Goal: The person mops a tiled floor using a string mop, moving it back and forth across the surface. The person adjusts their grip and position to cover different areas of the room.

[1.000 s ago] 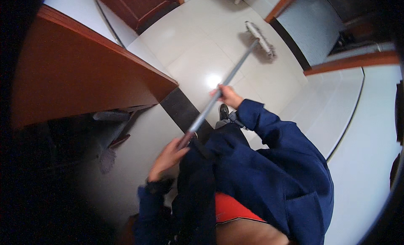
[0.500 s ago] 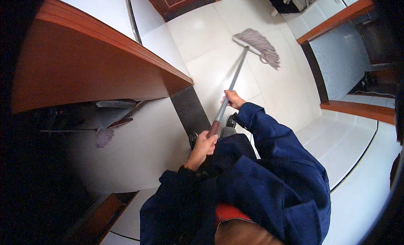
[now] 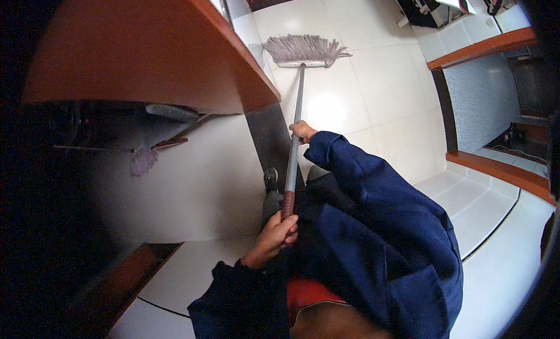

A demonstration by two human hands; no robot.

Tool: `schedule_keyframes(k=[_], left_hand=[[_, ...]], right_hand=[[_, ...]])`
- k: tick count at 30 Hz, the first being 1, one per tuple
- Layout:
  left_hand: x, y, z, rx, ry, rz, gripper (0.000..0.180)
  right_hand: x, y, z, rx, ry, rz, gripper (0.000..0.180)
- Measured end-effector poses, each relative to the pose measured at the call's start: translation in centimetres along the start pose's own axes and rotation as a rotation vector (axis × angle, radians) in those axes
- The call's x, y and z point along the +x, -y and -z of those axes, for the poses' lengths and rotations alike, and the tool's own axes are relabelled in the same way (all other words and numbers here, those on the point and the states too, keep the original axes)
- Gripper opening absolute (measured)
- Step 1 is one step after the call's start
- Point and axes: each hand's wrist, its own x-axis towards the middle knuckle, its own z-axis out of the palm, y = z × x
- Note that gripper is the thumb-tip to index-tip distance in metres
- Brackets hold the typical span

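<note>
I see a glossy white tiled floor (image 3: 373,88); a grey mop head (image 3: 303,48) rests on it, far centre.

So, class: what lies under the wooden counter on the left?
Under the wooden counter a second mop with a purple head shows above pale floor tiles. Further left is deep shadow, so anything there cannot be seen.

Grey mop (image 3: 294,129), stringy head flat on floor.
</note>
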Motion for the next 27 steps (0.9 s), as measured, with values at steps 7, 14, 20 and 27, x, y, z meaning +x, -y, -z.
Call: schedule_keyframes(k=[7,14,20,27], left_hand=[[-12.6,0.8,5.4,0.291,-0.194,0.106,0.028],[-23.8,-1.6,12.2,0.736,-0.217,0.096,0.055],[-30.8,-4.0,16.6,0.954,-0.155,-0.139,0.077],[-37.7,-2.9,17.3,1.172,-0.024,-0.510,0.049]], right_hand=[[-0.5,-8.5,-7.0,-0.046,0.102,-0.040,0.024],[-4.4,-12.2,-19.0,0.337,0.119,-0.215,0.025],[-3.9,-11.8,-31.9,0.322,0.406,-0.382,0.026],[-12.3,-8.2,-43.4,0.491,0.844,-0.374,0.021]])
